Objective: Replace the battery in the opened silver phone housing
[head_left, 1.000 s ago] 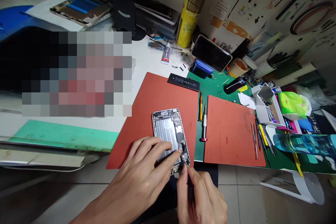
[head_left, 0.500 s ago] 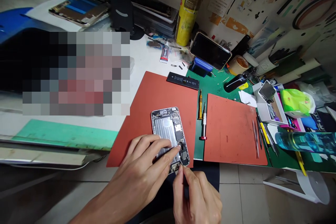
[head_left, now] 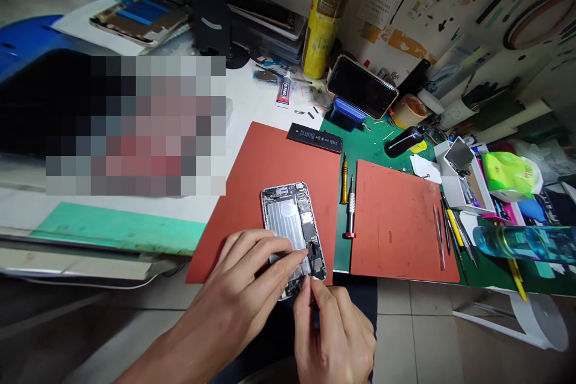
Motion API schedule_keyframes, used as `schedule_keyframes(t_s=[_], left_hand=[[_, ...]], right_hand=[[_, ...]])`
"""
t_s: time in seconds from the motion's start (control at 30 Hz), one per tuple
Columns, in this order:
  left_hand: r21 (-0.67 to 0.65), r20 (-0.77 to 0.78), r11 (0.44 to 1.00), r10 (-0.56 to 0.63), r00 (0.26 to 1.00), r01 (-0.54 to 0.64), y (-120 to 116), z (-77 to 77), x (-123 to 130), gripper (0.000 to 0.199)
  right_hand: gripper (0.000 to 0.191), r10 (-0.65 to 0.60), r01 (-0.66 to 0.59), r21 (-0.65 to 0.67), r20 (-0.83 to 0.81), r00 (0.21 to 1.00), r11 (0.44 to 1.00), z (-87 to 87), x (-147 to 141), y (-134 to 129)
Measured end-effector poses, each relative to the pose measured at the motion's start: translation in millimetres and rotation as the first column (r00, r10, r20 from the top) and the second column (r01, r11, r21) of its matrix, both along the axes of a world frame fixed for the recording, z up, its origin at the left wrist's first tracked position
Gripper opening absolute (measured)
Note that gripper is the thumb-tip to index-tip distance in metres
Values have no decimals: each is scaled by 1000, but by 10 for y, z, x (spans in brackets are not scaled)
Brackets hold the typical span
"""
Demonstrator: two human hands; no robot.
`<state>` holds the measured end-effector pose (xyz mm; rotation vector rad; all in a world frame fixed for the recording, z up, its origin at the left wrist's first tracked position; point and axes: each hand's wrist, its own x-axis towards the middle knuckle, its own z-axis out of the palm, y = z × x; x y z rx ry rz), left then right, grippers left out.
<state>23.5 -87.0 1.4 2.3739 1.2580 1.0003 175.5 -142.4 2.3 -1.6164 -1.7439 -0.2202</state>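
An opened smartphone [head_left: 283,214] without its screen lies on the left red mat, its silver inner frame and dark circuit parts facing up. My left hand [head_left: 249,279] is laid over its lower left side and grips it, the index fingertip pressing on the parts along the right. At the phone's bottom right corner, my right hand [head_left: 330,327] has thumb and index finger pinched together; what sits between them is mostly hidden, with only a thin dark line visible above the fingertips. A black phone battery [head_left: 315,137] lies at the mat's top edge.
Two screwdrivers, one gold [head_left: 344,177] and one silver with a red end [head_left: 351,207], lie between the left mat [head_left: 243,180] and right mat [head_left: 389,216]. Tweezers [head_left: 438,237] rest on the right mat. Behind stand a propped phone [head_left: 362,85] and a yellow can [head_left: 319,36].
My right hand has shifted slightly up and left along the phone's bottom corner, still pinched. My left hand stays on the phone almost unmoved. The whole view has shifted slightly.
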Motion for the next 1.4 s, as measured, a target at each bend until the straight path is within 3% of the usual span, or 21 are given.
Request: schedule_keyframes(t_s=[0.17,0.43,0.63,0.93,1.17,1.4], left_hand=[[14,14,993,-116,993,115,31,41,-39,25],[248,-213,935,-203,956,254,105,-18,-94,26],[254,-307,907,-253,917,336,153,45,-156,33],[230,-362,906,-260,895,356,254,95,-141,26],[332,-318,867,-266,910,370,293,147,-121,36],[341,-342,864,-253,905,371,319,201,-108,40]], right_hand=[[8,-9,10,17,-21,1000,1000,2,-34,-13],[8,19,-18,55,-33,999,998,6,-28,-23],[8,49,-50,-17,-92,995,999,4,51,-98],[9,36,-39,-19,-154,988,999,-27,113,-118],[6,78,-88,-97,-101,992,991,6,181,-138],[7,73,-86,-118,-106,992,989,25,179,-135]])
